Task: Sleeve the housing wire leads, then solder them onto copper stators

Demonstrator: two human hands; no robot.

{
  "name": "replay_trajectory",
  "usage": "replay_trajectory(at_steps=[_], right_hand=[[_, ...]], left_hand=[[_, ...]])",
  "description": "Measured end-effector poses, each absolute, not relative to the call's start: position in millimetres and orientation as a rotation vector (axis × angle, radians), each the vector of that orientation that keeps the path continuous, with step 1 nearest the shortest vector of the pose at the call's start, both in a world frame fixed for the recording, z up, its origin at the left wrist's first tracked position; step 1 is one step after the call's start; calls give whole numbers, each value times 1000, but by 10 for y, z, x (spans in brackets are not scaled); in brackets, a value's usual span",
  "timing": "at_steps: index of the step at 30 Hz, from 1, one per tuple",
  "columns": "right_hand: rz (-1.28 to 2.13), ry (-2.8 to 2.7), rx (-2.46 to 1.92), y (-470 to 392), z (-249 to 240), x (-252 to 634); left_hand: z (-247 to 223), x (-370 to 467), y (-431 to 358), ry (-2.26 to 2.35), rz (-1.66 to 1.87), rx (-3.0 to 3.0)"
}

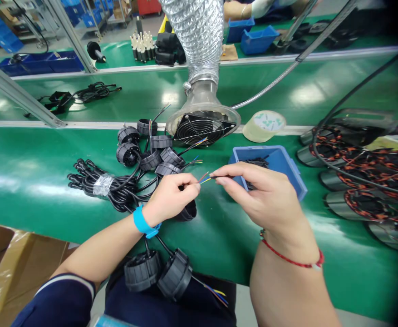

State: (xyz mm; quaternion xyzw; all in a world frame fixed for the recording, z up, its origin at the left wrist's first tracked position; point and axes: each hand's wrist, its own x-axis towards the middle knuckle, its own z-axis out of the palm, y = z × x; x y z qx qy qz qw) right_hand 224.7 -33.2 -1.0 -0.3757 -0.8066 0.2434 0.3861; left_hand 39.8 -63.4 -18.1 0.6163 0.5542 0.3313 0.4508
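Near the middle of the bench, my left hand (175, 194) is closed on a cable end, and its thin coloured wires (204, 179) stick out between the hands. My right hand (260, 188) pinches a small dark piece (213, 176) at the tips of these wires. Black cables (117, 193) lie bundled to the left, with several black ring caps (150, 160) behind my left hand. Two more caps (175, 274) hang at the bench's front edge. Partly behind my right hand is a blue bin (289, 170) with small dark pieces inside.
A fan (203, 129) under a silver duct (200, 45) stands behind the hands. A tape roll (264, 126) sits behind the bin. Metal rings with orange windings (351, 202) fill the right side. Across the bench, a person's gloved hand (262, 7) shows.
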Motion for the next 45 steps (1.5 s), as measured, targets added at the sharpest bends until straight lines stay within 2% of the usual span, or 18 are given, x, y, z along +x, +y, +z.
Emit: replay_trajectory(at_steps=[7, 12, 16, 28, 34, 40, 45], right_hand=[[929, -1883, -1226, -230, -127, 2307], [1369, -1610, -1085, -188, -180, 2197], [1495, -1643, -1020, -198, -186, 2161], [1418, -1432, -988, -245, -105, 2113], [1330, -1565, -1044, -257, -127, 2150], [1075, -1875, -1133, -266, -132, 2163], [1244, -1763, -1087, -174, -200, 2284]], left_hand=[[-229, 402, -653, 1390, 843, 1542], [-249, 390, -650, 1355, 879, 1573], [-237, 372, -635, 1319, 907, 1543], [-207, 358, -612, 1277, 853, 1488], [-205, 365, -612, 1284, 848, 1494], [-207, 372, -624, 1311, 843, 1505], [-201, 377, -632, 1315, 833, 1511]])
